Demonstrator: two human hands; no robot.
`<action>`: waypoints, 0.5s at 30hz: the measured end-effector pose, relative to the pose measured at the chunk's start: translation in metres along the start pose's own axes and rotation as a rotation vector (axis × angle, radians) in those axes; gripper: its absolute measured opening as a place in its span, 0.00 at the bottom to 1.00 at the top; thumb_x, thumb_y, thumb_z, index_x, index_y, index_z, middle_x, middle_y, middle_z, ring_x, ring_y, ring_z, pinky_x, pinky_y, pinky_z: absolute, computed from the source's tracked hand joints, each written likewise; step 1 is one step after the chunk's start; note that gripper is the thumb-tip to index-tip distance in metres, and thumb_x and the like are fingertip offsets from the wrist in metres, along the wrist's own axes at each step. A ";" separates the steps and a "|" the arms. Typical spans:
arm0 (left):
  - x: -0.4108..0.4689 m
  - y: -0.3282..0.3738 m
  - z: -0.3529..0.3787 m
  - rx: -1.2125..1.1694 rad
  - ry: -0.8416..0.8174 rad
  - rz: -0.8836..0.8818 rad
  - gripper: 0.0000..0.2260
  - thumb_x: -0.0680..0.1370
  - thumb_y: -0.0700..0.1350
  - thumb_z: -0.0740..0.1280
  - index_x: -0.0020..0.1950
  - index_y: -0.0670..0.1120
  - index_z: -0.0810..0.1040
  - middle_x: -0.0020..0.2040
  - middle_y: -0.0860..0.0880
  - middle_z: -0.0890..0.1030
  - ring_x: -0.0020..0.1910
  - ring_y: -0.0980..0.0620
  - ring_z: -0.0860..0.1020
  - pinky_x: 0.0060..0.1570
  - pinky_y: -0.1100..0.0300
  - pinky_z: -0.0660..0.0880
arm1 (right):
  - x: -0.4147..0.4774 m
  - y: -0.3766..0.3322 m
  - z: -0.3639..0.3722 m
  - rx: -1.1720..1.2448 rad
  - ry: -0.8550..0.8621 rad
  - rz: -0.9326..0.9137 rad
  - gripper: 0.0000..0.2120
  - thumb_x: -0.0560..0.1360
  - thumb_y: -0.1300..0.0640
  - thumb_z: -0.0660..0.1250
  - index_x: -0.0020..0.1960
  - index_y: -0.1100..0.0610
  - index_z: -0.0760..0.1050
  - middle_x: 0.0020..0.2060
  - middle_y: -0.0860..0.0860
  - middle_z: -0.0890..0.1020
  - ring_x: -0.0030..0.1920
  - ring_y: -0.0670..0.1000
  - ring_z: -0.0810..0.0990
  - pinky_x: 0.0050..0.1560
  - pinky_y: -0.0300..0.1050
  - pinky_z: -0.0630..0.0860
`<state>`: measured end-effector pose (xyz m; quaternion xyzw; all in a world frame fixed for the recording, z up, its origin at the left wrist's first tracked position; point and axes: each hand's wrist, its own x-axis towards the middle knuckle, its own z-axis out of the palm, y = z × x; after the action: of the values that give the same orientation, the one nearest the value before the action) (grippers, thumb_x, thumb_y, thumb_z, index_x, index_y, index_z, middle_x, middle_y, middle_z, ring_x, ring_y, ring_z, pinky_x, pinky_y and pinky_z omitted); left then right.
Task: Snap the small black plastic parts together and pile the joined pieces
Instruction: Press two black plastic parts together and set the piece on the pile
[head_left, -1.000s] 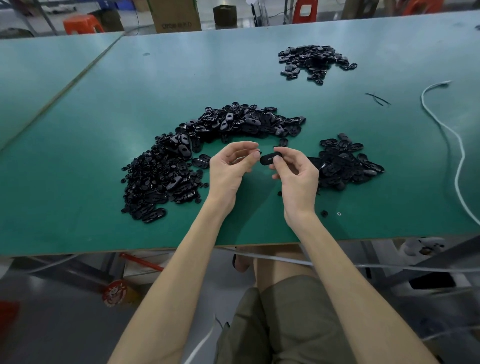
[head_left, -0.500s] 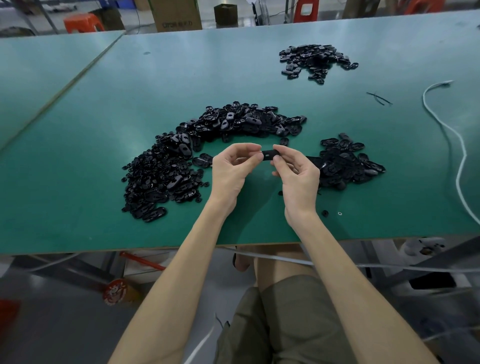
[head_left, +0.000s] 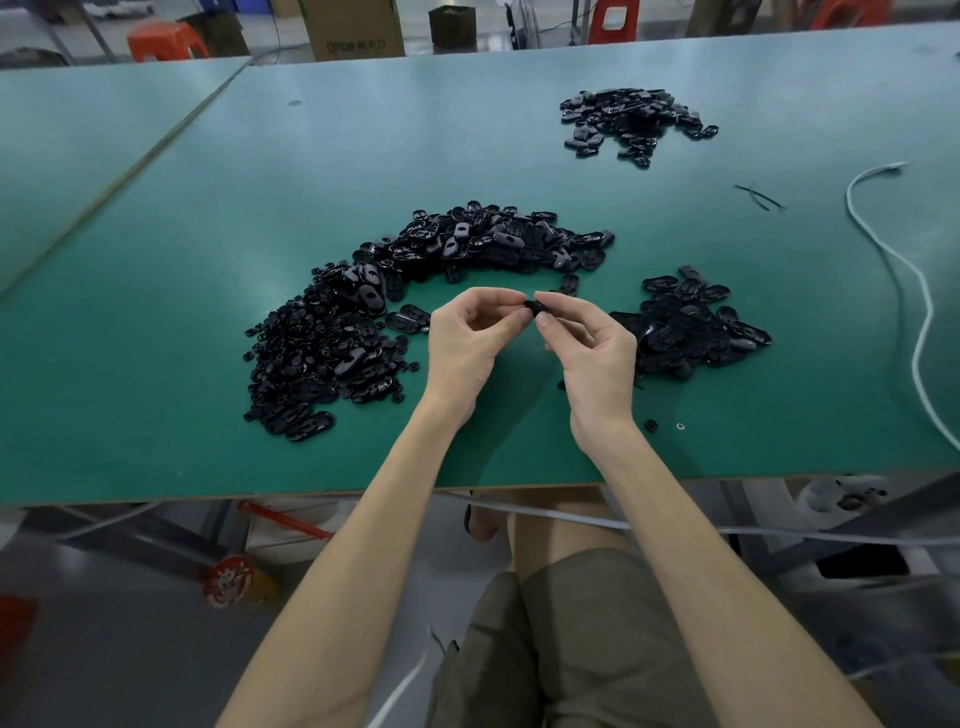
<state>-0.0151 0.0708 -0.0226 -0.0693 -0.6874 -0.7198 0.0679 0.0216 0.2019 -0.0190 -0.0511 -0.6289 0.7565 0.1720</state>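
My left hand (head_left: 467, 338) and my right hand (head_left: 592, 348) meet fingertip to fingertip above the green table (head_left: 208, 234). Both pinch one small black plastic part (head_left: 531, 307), mostly hidden between the fingers. A big curved heap of loose black parts (head_left: 395, 291) lies to the left and behind my hands. A smaller pile of black oval pieces (head_left: 685, 327) sits just right of my right hand. Another pile of black pieces (head_left: 634, 122) lies far back on the right.
A white cable (head_left: 904, 270) snakes along the table's right side. A thin black strand (head_left: 758, 196) lies near it. Two tiny loose bits (head_left: 650, 425) sit by the front edge. Boxes and red stools stand beyond the table's far edge.
My hands have closed together: the left fingertips now touch the black part that the right hand held out, and the part is nearly covered by the fingers.
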 end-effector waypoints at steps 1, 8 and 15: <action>0.000 0.000 0.000 0.002 0.002 -0.001 0.07 0.75 0.38 0.78 0.52 0.44 0.85 0.46 0.46 0.87 0.45 0.55 0.83 0.49 0.64 0.78 | 0.000 0.000 0.000 -0.004 0.000 -0.002 0.11 0.78 0.66 0.73 0.54 0.52 0.87 0.49 0.48 0.88 0.51 0.46 0.85 0.57 0.46 0.81; 0.000 0.001 0.001 -0.001 0.007 -0.008 0.08 0.75 0.36 0.77 0.52 0.41 0.85 0.46 0.46 0.86 0.45 0.55 0.82 0.49 0.63 0.79 | 0.001 0.000 -0.001 0.000 -0.012 -0.010 0.11 0.78 0.66 0.73 0.53 0.52 0.86 0.47 0.47 0.88 0.49 0.44 0.85 0.51 0.41 0.79; 0.001 0.000 0.001 0.043 0.030 -0.008 0.07 0.74 0.38 0.78 0.50 0.44 0.84 0.43 0.48 0.85 0.42 0.57 0.81 0.45 0.66 0.76 | 0.002 0.000 -0.001 -0.008 -0.022 0.006 0.10 0.78 0.68 0.72 0.53 0.54 0.86 0.43 0.46 0.87 0.44 0.44 0.82 0.46 0.39 0.79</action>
<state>-0.0156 0.0717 -0.0222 -0.0541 -0.7018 -0.7062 0.0767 0.0203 0.2035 -0.0192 -0.0454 -0.6338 0.7548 0.1627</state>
